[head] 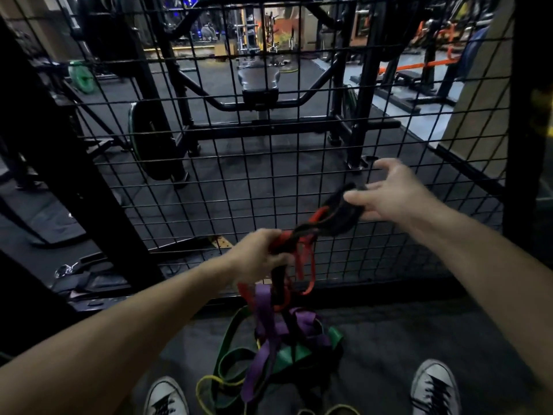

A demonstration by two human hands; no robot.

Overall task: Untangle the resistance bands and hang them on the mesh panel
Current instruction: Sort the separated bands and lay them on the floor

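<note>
Left hand (257,256) gripping tangled bands (278,298) (red, purple), right hand (389,193) pinching black band (338,217)

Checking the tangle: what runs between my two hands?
Head view: a black band twisted with a red band runs from left hand to right hand.

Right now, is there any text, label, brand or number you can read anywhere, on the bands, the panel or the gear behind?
None can be read.
Resistance bands: no print visible.
Mesh panel: no sign or label.
Weight plates behind the panel: any markings are too dark and blurred.
Shoes: no legible brand.
</note>
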